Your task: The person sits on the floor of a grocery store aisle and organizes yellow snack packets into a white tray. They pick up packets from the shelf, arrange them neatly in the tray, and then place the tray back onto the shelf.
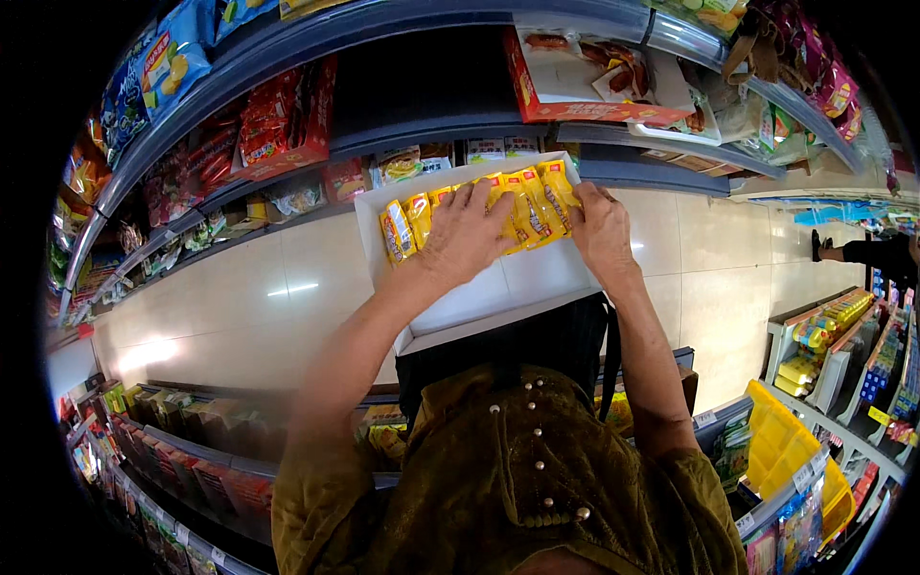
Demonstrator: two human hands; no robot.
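Note:
A shallow white cardboard box (474, 313) lies tilted at my lap, its far edge near the lower shelf. Along its far side stands a row of yellow snack packets (535, 208); the half nearer me shows bare white bottom. My left hand (463, 233) rests over the middle of the row, fingers spread on the packets. Its palm hides several of them. At the box's right wall, my right hand (600, 223) has its fingers curled by the last packet and the rim. Whether those fingers grip the wall or the packet is hidden.
Shelves ahead hold a red display box of packaged meat snacks (604, 108), red packets (269, 118) and blue chip bags (172, 61). A dark gap (424, 79) lies between boxes. Behind me are more shelves and a yellow plastic basket (794, 453). A person's legs (862, 251) show far right.

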